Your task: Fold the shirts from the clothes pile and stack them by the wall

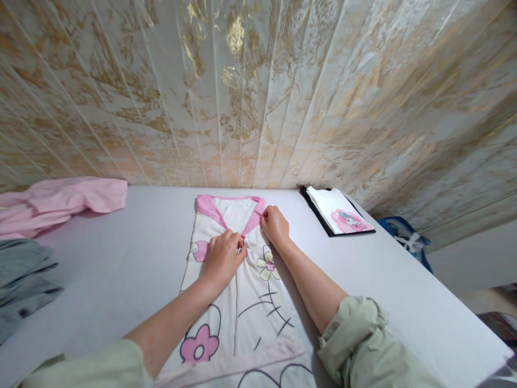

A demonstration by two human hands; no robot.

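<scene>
A white garment with a pink collar, flower prints and black line drawings, looking like a pajama top (252, 302), lies folded lengthwise on the white table. My left hand (224, 253) rests at its front just below the collar's point, fingers pinched on the cloth near the center opening. At the collar's right edge is my right hand (275, 223), its fingertips closed on the fabric by the shoulder. A pale pink band of cloth crosses the lower part of the garment.
On the white table (121, 258), a pink cloth (76, 199) and a grey garment (26, 277) lie at left. Back right is a folded white shirt (339, 210) on something black. A blue bag (407, 240) sits beyond the right edge. A patterned curtain (226, 108) hangs behind.
</scene>
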